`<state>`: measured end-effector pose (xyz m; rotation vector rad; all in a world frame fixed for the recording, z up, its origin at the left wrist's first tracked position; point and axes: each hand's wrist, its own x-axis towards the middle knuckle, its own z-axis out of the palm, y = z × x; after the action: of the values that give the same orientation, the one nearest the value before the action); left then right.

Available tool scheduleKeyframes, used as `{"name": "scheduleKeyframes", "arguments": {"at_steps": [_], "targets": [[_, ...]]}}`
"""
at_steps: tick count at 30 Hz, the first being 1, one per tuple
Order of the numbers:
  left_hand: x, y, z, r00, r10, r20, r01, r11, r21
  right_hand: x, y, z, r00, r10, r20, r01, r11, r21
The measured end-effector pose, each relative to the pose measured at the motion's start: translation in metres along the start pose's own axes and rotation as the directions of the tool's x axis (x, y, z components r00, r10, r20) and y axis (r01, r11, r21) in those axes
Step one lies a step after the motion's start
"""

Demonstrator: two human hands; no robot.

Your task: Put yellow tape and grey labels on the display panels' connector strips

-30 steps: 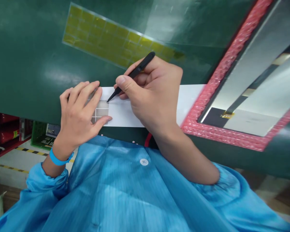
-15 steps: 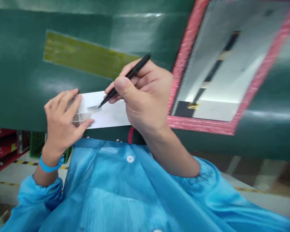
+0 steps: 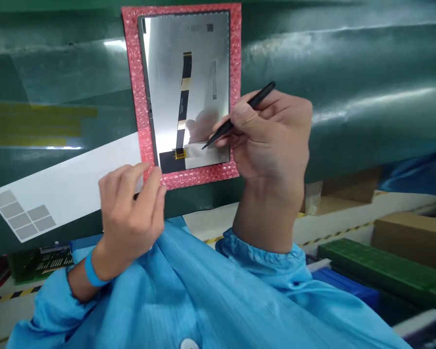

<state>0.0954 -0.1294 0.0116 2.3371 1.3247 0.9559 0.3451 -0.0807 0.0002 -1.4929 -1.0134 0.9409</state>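
Note:
My right hand (image 3: 272, 131) grips a slim black pen-shaped tool (image 3: 252, 104) that tapers to a fine point. Its tip is over the pale lower strip of a silvery display panel (image 3: 167, 102); whether it touches, I cannot tell. A dark flex cable (image 3: 183, 104) runs up the panel from a black patch at its lower left. Under the panel lies pink bubble wrap (image 3: 236, 53), showing on all sides. My left hand (image 3: 129, 208), fingers stretched out, rests at the lower left corner of wrap and panel. Beside it lies a white sheet (image 3: 87, 174) with several grey square stickers (image 3: 20, 220).
Everything lies on a green work surface (image 3: 276, 63) with yellow strips (image 3: 39, 121) at the left. Below its edge are a green crate (image 3: 25, 266), a long green box (image 3: 381, 266), a blue bin (image 3: 345, 286) and cardboard boxes (image 3: 414, 237).
My right hand has gone from the white sheet to the panel with the black tool. My left hand has left the sheet's stickers for the panel's lower left corner. The view has turned right.

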Motion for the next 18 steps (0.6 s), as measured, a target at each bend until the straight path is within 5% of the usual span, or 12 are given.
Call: {"name": "scheduleKeyframes", "arguments": {"at_steps": [5, 18], "targets": [[0.008, 0.015, 0.031, 0.999, 0.027, 0.037, -0.031, 0.993, 0.111, 0.000, -0.011, 0.014, 1.000, 0.008, -0.013, -0.007, 0.999, 0.052], [0.013, 0.016, 0.026, 0.993, 0.019, 0.119, -0.033, 0.992, 0.120, -0.013, -0.022, 0.027, 0.997, 0.011, -0.078, -0.019, 0.995, -0.099]]}}
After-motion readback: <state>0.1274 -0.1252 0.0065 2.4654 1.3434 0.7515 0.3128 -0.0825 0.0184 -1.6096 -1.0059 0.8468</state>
